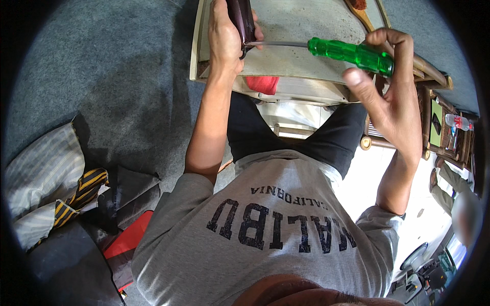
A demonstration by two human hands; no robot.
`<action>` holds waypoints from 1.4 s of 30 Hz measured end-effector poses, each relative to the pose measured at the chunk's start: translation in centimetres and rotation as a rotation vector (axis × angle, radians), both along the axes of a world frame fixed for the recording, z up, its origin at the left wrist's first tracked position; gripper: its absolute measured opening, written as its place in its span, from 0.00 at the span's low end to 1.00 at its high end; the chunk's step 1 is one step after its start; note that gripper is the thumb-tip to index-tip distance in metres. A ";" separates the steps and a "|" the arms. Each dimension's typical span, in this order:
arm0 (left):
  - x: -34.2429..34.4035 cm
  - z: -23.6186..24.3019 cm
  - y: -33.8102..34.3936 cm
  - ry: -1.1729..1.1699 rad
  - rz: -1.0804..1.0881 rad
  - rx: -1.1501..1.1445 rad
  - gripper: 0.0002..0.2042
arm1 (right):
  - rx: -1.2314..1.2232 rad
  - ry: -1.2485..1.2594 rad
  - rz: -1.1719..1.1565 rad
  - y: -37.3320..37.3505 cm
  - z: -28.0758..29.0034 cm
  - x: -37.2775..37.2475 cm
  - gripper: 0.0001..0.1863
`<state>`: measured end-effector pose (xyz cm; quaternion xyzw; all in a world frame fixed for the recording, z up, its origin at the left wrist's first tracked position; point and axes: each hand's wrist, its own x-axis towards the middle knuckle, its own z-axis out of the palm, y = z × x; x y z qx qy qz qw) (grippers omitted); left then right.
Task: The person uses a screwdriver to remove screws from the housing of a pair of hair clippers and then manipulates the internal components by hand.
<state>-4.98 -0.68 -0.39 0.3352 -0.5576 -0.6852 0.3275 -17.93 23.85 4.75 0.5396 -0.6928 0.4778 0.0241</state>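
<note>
My left hand (224, 43) grips a dark maroon, glossy object (240, 20) at the top of the head view, fingers wrapped round its sides. A screwdriver with a translucent green handle (337, 51) lies horizontally, its metal shaft (280, 44) reaching to the lower part of that object; the exact contact at the tip is hard to tell. My right hand (393, 102) has its fingers curled round the handle's far end, with the thumb raised away from it. Both hands are over a pale, worn work surface (286, 20).
A wooden-handled tool (363, 15) with a reddish tip lies at the back right. A red cloth (261, 84) sits below the front edge. Fabric scraps (46, 168) lie at left. A bamboo stand (454, 153) holds a bottle (457, 122); another person (449, 186) is at far right.
</note>
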 end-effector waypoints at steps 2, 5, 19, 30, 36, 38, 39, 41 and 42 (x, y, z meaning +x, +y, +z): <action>0.1 0.0 -0.1 0.006 0.003 -0.009 0.32 | 0.007 0.075 -0.003 -0.1 0.0 0.0 0.29; 0.0 -0.4 -0.2 0.043 0.010 -0.011 0.32 | 0.408 -0.102 -0.088 1.7 0.8 -0.8 0.30; -0.3 -0.2 0.1 0.027 0.021 0.014 0.33 | -0.101 0.140 -0.063 -0.6 -0.2 0.8 0.28; -0.2 0.1 0.2 -0.002 0.086 -0.035 0.31 | 0.200 0.059 -0.152 0.5 -0.1 -0.2 0.27; -0.3 -0.1 0.1 0.016 0.034 -0.041 0.32 | -0.141 0.103 -0.080 -0.6 -1.2 0.2 0.28; 0.0 -0.2 -0.1 -0.010 0.043 -0.056 0.32 | 0.049 0.090 -0.095 0.0 -1.0 -0.6 0.28; 0.2 -0.3 -0.2 -0.023 0.048 -0.063 0.32 | 0.145 0.083 -0.101 0.2 -0.8 -0.9 0.29; 0.3 -0.4 -0.4 0.022 0.040 -0.017 0.32 | 0.367 -0.116 -0.149 1.0 -0.2 -0.6 0.30; 0.3 -0.4 -0.4 0.044 0.036 0.006 0.32 | 0.324 -0.176 -0.095 1.0 -0.1 -0.4 0.29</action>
